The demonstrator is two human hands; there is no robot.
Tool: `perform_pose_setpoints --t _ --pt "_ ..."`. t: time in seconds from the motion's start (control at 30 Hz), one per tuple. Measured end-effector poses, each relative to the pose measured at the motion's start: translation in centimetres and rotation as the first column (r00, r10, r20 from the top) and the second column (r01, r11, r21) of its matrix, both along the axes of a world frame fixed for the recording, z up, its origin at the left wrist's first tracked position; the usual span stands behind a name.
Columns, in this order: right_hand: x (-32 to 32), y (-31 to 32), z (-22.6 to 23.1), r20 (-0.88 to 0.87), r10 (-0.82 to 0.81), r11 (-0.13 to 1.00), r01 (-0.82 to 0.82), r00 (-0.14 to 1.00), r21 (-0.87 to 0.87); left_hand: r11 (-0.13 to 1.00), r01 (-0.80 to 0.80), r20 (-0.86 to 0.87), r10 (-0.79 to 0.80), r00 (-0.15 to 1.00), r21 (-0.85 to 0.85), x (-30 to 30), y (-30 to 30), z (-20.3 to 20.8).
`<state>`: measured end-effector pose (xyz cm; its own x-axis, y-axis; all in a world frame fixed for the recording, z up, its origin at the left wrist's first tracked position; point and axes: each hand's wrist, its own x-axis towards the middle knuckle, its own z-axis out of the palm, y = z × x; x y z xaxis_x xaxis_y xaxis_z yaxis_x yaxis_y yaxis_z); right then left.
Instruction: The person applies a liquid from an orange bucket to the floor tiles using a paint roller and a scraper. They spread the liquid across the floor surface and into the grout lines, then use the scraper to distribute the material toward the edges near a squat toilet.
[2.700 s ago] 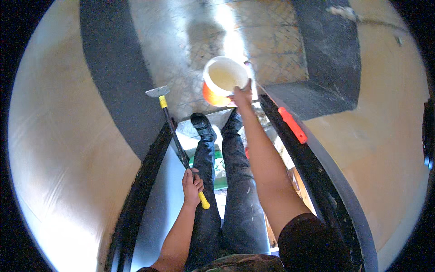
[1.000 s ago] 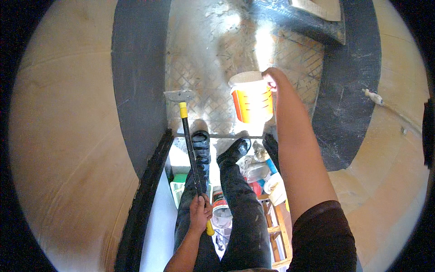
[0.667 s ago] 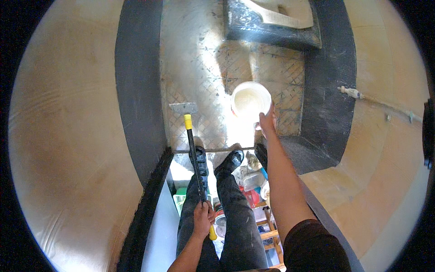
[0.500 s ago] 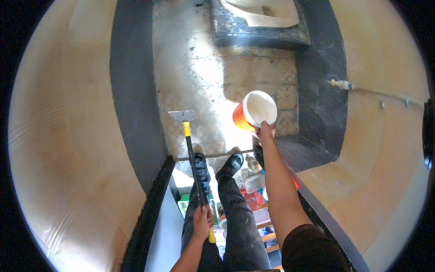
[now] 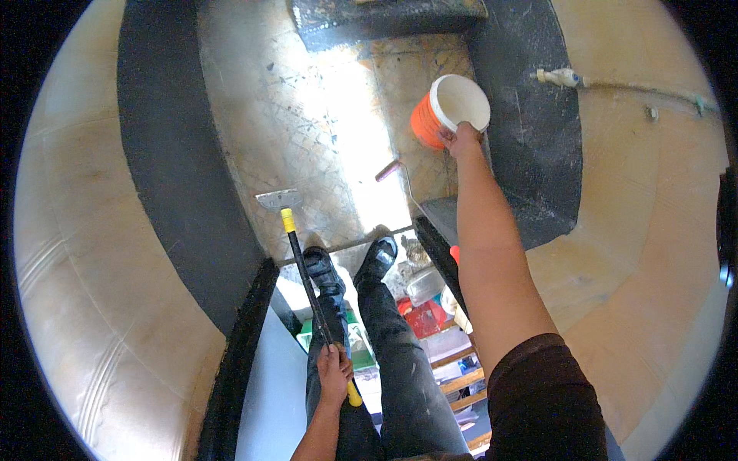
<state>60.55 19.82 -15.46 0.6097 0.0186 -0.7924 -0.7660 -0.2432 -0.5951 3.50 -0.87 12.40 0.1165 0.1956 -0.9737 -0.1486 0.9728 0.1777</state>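
Note:
My left hand (image 5: pixel 336 374) is closed around the lower part of a long-handled scraper (image 5: pixel 298 253), black with yellow ends. Its wide metal blade points away from me, above the tiled floor at the left. With my right arm stretched forward, my right hand (image 5: pixel 463 140) grips the near rim of an orange bucket (image 5: pixel 424 123) with a white rim. The bucket's pale inside shows and no contents can be made out. Nearer to me than the bucket, a small paint roller (image 5: pixel 388 170) with a bent wire frame lies by the doorway's right side.
Dark-painted bands (image 5: pixel 165 154) run along the lower walls. A raised black step (image 5: pixel 392 24) stands at the far end. From the right wall sticks out a tap (image 5: pixel 557 77) on a pipe. My feet are at the door sill (image 5: pixel 346 244); behind are a red container (image 5: pixel 424 319) and a green crate (image 5: pixel 361 349).
My right hand has carried the bucket farther forward and right, and the paint roller now shows. The view has shifted, while my left hand keeps its hold on the scraper.

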Motion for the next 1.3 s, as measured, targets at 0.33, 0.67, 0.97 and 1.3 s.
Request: perform_pose_setpoints --t 0.33,0.67,0.97,1.3 --pt "2.8 -9.9 -1.2 -0.021 -0.250 0.959 0.245 0.968 -0.144 0.992 0.126 -0.034 -0.125 0.992 0.008 4.2 -0.8 0.8" --pt "3.7 -17.2 -6.4 -0.118 -0.330 0.944 0.329 0.937 -0.026 0.990 0.137 -0.057 -0.139 0.989 -0.031 4.6 -2.8 -0.8" --pt "0.9 -17.0 -7.4 -0.157 -0.372 0.924 0.381 0.915 0.030 0.990 0.138 -0.055 -0.140 0.989 -0.037 6.2 -2.1 -0.4" --pt "-7.7 -10.3 2.8 -0.558 0.749 -0.516 -0.843 -0.356 -0.155 0.989 0.137 -0.004 -0.137 0.991 0.051 7.8 -0.5 1.5"
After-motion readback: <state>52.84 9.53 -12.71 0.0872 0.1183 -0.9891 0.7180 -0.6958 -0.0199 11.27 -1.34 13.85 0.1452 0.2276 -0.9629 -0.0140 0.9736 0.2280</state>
